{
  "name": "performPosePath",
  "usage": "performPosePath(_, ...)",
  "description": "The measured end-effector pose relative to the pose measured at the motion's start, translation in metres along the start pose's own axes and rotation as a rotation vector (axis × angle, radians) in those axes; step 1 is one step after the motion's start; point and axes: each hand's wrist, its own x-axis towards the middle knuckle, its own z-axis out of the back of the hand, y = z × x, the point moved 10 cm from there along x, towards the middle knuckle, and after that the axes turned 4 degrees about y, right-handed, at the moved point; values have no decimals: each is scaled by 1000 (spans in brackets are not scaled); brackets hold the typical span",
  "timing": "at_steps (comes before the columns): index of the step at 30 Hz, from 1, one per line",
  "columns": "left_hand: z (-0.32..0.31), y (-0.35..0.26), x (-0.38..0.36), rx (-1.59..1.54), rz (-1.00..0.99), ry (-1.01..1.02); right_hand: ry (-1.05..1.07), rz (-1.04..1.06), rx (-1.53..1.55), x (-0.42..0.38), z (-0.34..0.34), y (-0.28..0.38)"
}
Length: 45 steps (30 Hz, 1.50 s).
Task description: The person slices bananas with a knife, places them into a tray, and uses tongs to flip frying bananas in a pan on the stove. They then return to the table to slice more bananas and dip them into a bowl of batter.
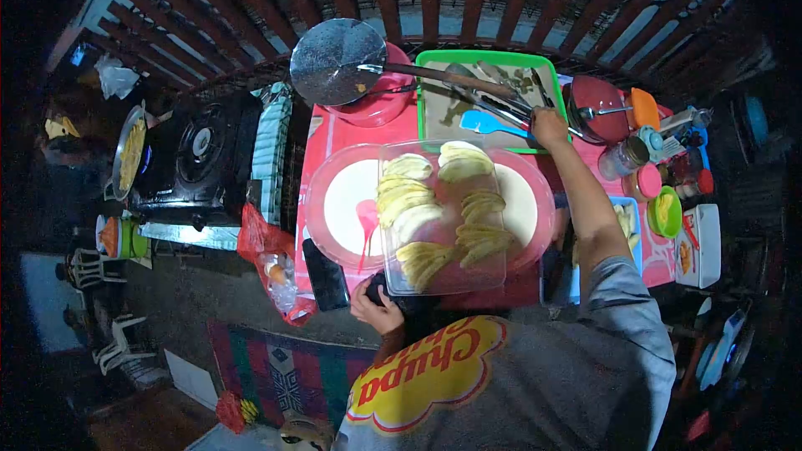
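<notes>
My right hand (549,127) is closed around the metal tongs (503,105) over the right side of a green-rimmed tray (426,57). The long handle of a round skimmer (338,61) runs close beside the tongs. A blue spatula (484,123) lies on the tray. Near the table's front edge, my left hand (378,313) has its fingers bent around a black item (382,291), perhaps cloth. Just above it, a clear container (447,286) of thin pale slices (416,221) rests across two pink basins (316,215) (545,217) of white batter.
Left of the table, a pan (131,153) with food sits on a black stove (199,150). A phone (326,274) and a red plastic bag (261,238) are at the left edge. Jars (622,157), a green bowl (665,213) and a white box (708,242) stand right.
</notes>
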Motion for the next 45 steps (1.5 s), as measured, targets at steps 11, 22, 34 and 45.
performPosePath(11, -3, 25, -8, -160, 149, 100, 322, 58, -158, -12, -2, -1)
performPosePath(22, 40, 42, -24, -135, 165, 0, 381, 136, -109, -13, 41, -3)
performPosePath(34, 103, 131, -70, 67, 179, -147, 341, 20, 48, -61, 154, 9)
performPosePath(45, 134, 402, -202, 101, 1062, 306, -222, 69, 861, -119, 235, -64)
